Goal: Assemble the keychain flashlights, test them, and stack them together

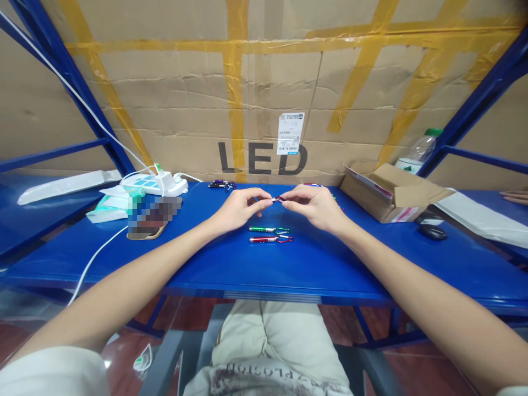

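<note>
Above the middle of the blue table, my left hand [239,210] and my right hand [315,208] meet at their fingertips. Both pinch a small purple carabiner clip [278,199] with a silvery part; whatever it is attached to is hidden by the fingers. Below them on the table lie a green keychain flashlight [263,229] and a red keychain flashlight [264,240], side by side, each with a matching carabiner at its right end. Beyond my left hand sit several dark and purple flashlights [221,184]. More flashlights [312,185] lie partly hidden behind my right hand.
A phone [153,219], a tissue pack [111,204] and a white power strip [159,183] with cables occupy the left. On the right are an open cardboard box [391,192], a black mouse [432,231] and a plastic bottle [421,148]. A large taped carton [181,110] stands behind the table [330,269].
</note>
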The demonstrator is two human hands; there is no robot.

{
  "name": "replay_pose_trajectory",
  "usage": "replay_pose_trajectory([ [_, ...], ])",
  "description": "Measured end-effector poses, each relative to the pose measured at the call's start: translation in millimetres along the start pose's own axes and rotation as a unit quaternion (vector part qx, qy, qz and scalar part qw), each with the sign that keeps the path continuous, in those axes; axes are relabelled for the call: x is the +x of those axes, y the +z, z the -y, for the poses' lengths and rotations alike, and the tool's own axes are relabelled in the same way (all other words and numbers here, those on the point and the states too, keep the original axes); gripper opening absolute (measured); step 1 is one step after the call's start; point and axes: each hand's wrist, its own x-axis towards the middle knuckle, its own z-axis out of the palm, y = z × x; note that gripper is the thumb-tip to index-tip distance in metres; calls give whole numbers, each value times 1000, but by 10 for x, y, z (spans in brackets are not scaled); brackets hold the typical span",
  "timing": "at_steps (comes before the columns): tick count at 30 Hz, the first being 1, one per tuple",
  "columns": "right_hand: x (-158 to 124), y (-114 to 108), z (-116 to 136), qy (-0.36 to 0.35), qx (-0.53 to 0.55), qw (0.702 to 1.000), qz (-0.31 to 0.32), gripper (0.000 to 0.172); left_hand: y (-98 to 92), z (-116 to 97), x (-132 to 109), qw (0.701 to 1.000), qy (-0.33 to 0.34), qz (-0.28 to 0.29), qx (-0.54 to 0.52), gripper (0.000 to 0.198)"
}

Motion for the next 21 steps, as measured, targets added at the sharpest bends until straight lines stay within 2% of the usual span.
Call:
replay_pose_trajectory([
  [5,-5,-20,-41,-43,-56,997,13,24,-6,31,-1,1000,-8,-7,18,41],
  [11,-10,-62,-105,-107,-141,983,53,30,-25,48,4,998,-10,-5,64,37],
  [16,-14,-95,-129,-120,-190,970,88,34,-34,60,9,993,17,-4,116,34],
  [21,-16,-104,-112,-124,-196,968,94,33,-42,57,9,986,41,2,161,32],
])
